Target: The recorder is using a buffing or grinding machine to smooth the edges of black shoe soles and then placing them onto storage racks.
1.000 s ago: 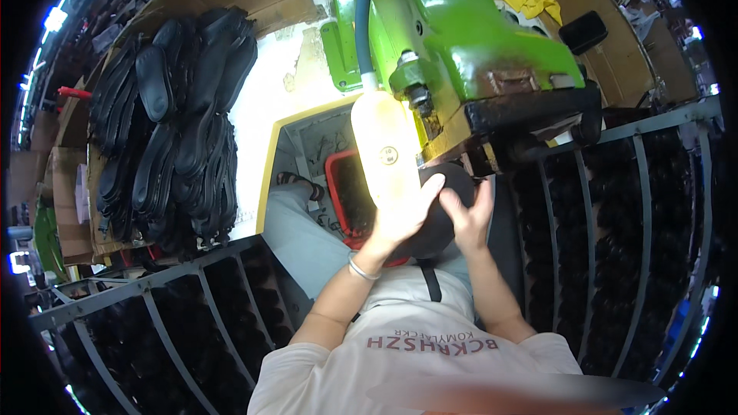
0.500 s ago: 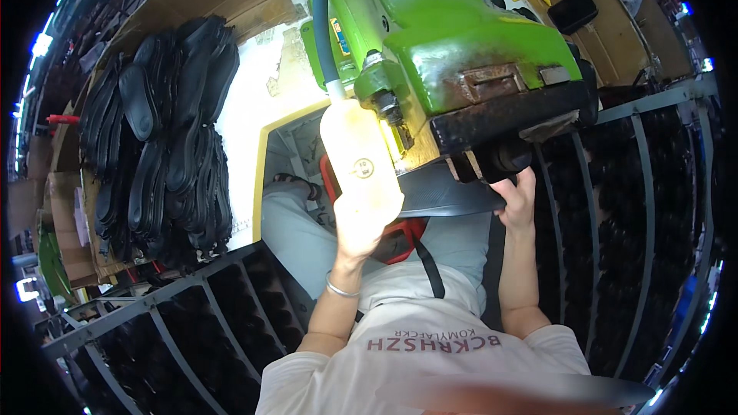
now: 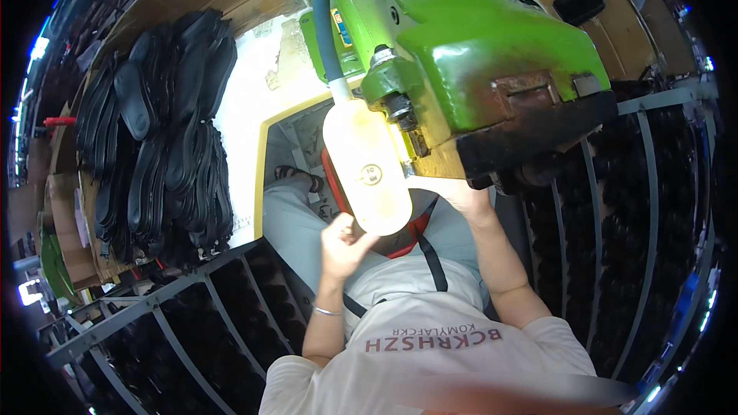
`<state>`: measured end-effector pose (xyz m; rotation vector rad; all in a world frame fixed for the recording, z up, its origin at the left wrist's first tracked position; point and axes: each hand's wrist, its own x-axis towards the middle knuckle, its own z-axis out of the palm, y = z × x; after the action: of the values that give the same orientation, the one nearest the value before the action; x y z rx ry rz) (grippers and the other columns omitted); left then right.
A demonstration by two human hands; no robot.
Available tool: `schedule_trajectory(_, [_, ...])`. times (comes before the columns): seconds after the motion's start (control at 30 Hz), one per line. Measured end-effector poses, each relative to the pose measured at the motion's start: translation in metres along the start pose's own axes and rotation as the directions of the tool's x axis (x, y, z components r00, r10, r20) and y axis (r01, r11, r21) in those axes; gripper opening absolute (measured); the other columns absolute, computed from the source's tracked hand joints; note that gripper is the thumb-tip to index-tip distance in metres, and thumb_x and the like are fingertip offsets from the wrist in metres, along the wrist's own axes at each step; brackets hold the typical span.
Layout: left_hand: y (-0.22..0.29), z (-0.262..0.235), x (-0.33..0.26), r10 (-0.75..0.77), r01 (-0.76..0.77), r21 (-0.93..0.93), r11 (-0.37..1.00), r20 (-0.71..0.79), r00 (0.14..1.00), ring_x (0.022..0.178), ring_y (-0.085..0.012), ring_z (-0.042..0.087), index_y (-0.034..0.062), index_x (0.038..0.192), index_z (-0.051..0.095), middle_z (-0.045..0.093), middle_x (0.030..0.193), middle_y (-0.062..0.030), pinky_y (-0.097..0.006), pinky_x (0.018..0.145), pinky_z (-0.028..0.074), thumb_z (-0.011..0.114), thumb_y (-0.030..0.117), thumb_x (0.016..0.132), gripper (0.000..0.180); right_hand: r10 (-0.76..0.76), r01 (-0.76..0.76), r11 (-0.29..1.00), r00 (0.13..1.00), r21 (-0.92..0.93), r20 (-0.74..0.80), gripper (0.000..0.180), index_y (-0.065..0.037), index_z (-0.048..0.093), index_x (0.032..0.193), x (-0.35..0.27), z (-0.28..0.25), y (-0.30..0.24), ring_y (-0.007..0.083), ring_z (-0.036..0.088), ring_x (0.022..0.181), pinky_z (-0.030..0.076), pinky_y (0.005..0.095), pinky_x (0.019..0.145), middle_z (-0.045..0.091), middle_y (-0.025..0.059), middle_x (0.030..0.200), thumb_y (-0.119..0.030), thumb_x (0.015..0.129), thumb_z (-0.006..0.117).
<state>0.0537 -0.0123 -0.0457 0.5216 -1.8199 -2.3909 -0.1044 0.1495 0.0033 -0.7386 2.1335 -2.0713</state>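
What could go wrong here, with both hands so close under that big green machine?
The right hand reaches in just beneath the machine's dark lower edge, so fingers might get pinched if any part there moves. The left hand sits by the pale plastic bottle hanging from the blue hose; a knock could swing it or loosen it. The black soles stacked at the left could slide down.

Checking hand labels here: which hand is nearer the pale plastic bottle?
Left. The left hand touches the bottle's lower end from below-left. The right hand is off to the bottle's right, under the green machine.
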Motion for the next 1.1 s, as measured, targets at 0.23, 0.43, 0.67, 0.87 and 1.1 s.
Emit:
schedule_trajectory(0.23, [-0.015, 0.058, -0.004, -0.058, -0.036, 0.44, 0.897, 0.199, 0.978, 0.07, -0.0088, 0.059, -0.0011, 0.092, 0.066, 0.067, 0.078, -0.0042, -0.024, 0.067, 0.049, 0.077, 0.01, 0.074, 0.023, 0.268, -0.266, 0.958, 0.963, -0.105, 0.0, 0.053, -0.001, 0.054, 0.101, -0.012, -0.001, -0.016, 0.0099, 0.058, 0.072, 0.048, 0.0244, 0.064, 0.063, 0.0047, 0.087, -0.012, 0.06, 0.086])
schedule_trajectory(0.43, [0.108, -0.084, 0.026, 0.91, 0.003, 0.994, 0.11, -0.102, 0.402, 0.107, -0.029, 0.056, -0.0047, 0.112, 0.057, 0.061, 0.112, -0.0159, -0.039, 0.096, 0.043, 0.066, 0.008, 0.082, 0.034, 0.165, -0.229, 0.968, 0.884, -0.099, -0.437, 0.021, 0.0, 0.056, 0.107, -0.016, -0.113, -0.064, 0.0041, 0.055, 0.056, 0.041, 0.0151, 0.048, 0.064, 0.0054, 0.078, -0.006, 0.086, 0.058])
schedule_trajectory(0.67, [0.138, -0.201, 0.041, 0.843, 0.761, 0.632, -0.15, -0.32, 0.432, 0.126, -0.0365, 0.038, 0.0245, 0.13, 0.052, 0.048, 0.132, -0.0155, -0.058, 0.095, 0.034, 0.054, 0.055, 0.086, 0.053, 0.261, 0.161, 0.814, 0.757, 0.558, -0.599, 0.044, -0.002, 0.031, 0.125, 0.049, -0.113, -0.009, 0.0259, 0.066, 0.069, 0.057, 0.0316, 0.056, 0.055, 0.0187, 0.103, -0.001, 0.086, 0.053])
schedule_trajectory(0.87, [0.163, -0.227, 0.038, 0.925, 0.841, 0.54, -0.034, -0.301, 0.231, 0.099, -0.0344, 0.054, 0.0176, 0.12, 0.06, 0.061, 0.106, -0.0134, -0.053, 0.08, 0.042, 0.055, 0.057, 0.083, 0.054, 0.198, 0.32, 0.675, 0.789, 0.665, -0.581, 0.049, -0.003, 0.024, 0.125, 0.125, -0.077, 0.026, 0.0265, 0.066, 0.073, 0.058, 0.0348, 0.06, 0.053, 0.0192, 0.104, -0.002, 0.088, 0.055])
schedule_trajectory(1.1, [0.174, -0.236, 0.047, 0.747, 0.653, 0.744, 0.142, -0.513, 0.422, 0.101, -0.0312, 0.057, 0.0109, 0.107, 0.066, 0.062, 0.104, -0.0115, -0.046, 0.085, 0.044, 0.064, 0.056, 0.077, 0.054, 0.495, 0.11, 0.626, 0.709, 0.772, -0.502, 0.068, -0.007, 0.009, 0.137, 0.19, -0.028, 0.043, 0.0268, 0.066, 0.076, 0.057, 0.0339, 0.063, 0.051, 0.0217, 0.105, -0.008, 0.089, 0.057])
